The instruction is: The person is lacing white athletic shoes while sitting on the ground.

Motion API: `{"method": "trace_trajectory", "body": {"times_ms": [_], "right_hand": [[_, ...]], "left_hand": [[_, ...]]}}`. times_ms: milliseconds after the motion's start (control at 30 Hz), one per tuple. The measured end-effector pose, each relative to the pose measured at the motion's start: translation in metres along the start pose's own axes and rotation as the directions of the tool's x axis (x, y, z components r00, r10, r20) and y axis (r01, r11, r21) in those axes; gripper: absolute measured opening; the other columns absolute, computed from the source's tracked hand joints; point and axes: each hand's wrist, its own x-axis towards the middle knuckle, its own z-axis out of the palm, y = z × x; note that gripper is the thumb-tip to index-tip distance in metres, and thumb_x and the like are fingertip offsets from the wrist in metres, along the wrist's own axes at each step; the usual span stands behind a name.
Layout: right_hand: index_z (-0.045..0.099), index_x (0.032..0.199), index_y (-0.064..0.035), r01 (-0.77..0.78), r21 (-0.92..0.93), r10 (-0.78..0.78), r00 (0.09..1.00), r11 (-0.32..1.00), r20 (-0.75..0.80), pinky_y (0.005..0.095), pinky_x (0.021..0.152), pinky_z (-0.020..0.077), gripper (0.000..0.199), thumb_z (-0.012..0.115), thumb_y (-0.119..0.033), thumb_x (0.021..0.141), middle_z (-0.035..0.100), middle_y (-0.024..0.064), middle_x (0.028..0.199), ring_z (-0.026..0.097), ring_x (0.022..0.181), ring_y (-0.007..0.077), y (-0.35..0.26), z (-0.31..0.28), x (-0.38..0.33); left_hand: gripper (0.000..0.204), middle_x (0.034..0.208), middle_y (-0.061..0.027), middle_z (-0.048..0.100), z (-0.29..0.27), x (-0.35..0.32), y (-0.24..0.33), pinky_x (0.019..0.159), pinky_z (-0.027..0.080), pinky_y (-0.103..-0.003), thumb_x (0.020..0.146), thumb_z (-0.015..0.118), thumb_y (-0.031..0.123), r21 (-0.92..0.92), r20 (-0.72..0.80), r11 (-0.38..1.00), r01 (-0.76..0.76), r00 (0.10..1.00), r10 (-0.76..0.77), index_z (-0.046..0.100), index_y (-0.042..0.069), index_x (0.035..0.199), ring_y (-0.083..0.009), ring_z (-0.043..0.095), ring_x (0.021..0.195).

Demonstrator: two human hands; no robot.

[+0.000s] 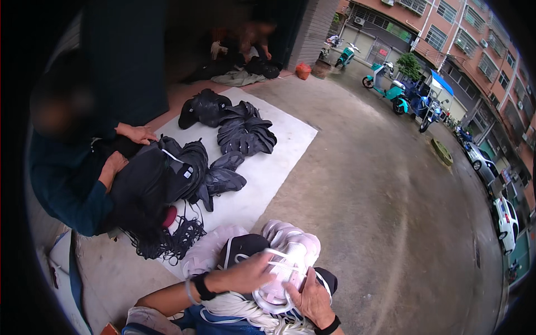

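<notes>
The person's two hands work low in the view, over the lap. The left hand [245,274] lies across a pale pink shoe upper [285,268], fingers closed on its edge and on a white lace [279,254]. The right hand [310,298] grips the same upper from below, thumb pressed on its face. Each wrist wears one black band, two in all. Under the hands lies one black upper [241,245] with a white stripe, and one bundle of white laces [240,310] hangs at the lap.

On the ground ahead, one white sheet [279,145] carries three heaps of black uppers [245,131]; their number cannot be told. A tangle of black laces [173,240] spills off its near edge. To the left sits a second person in a dark sleeve [67,195], both hands on a black stack. Farther off, across the concrete, two teal scooters [385,84] are parked.
</notes>
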Motion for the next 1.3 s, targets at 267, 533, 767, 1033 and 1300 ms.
{"method": "trace_trajectory", "body": {"times_ms": [267,533,767,1033,1300], "right_hand": [[0.028,0.130,0.0216,0.053,0.019,-0.054,0.997,0.998,0.063,0.0476,0.058,0.0538,0.087,0.062,-0.047,0.088,0.062,0.0360,0.089,0.066,0.072,0.0461,0.013,0.012,-0.004],[0.048,0.131,0.0028,-0.055,0.246,0.049,0.998,0.968,0.030,0.0365,0.056,0.0488,0.057,0.064,-0.036,0.092,0.062,0.0133,0.072,0.060,0.059,0.0284,0.028,-0.012,-0.022],[0.068,0.107,-0.0030,-0.443,0.749,0.255,0.896,0.492,0.362,0.0195,0.052,0.0275,0.017,0.059,-0.013,0.097,0.043,-0.0105,0.067,0.034,0.058,0.0010,0.086,-0.027,-0.062],[0.068,0.097,0.0013,-0.206,0.262,0.174,0.975,0.943,0.140,0.0295,0.062,0.0458,0.015,0.064,-0.012,0.092,0.061,0.0071,0.076,0.058,0.069,0.0151,0.123,-0.023,-0.087],[0.066,0.107,0.0026,-0.167,0.040,0.167,0.873,0.985,-0.458,0.0401,0.080,0.0498,0.025,0.064,-0.016,0.090,0.066,0.0194,0.095,0.062,0.087,0.0372,0.068,-0.013,-0.007]], "left_hand": [[0.084,0.150,-0.0362,0.018,0.049,-0.025,0.002,0.115,0.018,-0.054,0.088,0.061,0.031,0.439,0.048,0.872,-0.218,0.974,0.220,0.018,-0.015,0.144,-0.0471,0.023,0.141],[0.061,0.131,-0.0261,0.044,0.037,-0.021,0.010,0.101,0.038,-0.049,0.084,0.070,0.021,0.135,-0.132,0.972,-0.195,0.968,0.212,0.041,-0.006,0.131,-0.0391,0.046,0.121],[0.021,0.077,-0.0018,0.059,-0.008,-0.036,0.017,0.067,0.043,-0.021,0.100,0.043,0.009,-0.349,-0.156,0.934,0.070,0.979,-0.132,0.059,0.000,0.110,-0.0073,0.054,0.071],[0.021,0.080,0.0000,0.064,-0.024,-0.059,-0.016,0.057,0.040,-0.019,0.100,0.047,0.014,-0.281,-0.261,0.939,0.196,0.926,-0.272,0.060,0.002,0.111,-0.0032,0.050,0.066],[0.016,0.084,-0.0048,0.067,-0.032,-0.056,-0.001,0.072,0.047,-0.022,0.095,0.054,0.006,-0.253,-0.252,0.905,0.341,0.880,-0.402,0.064,0.000,0.106,-0.0075,0.059,0.078]]}}
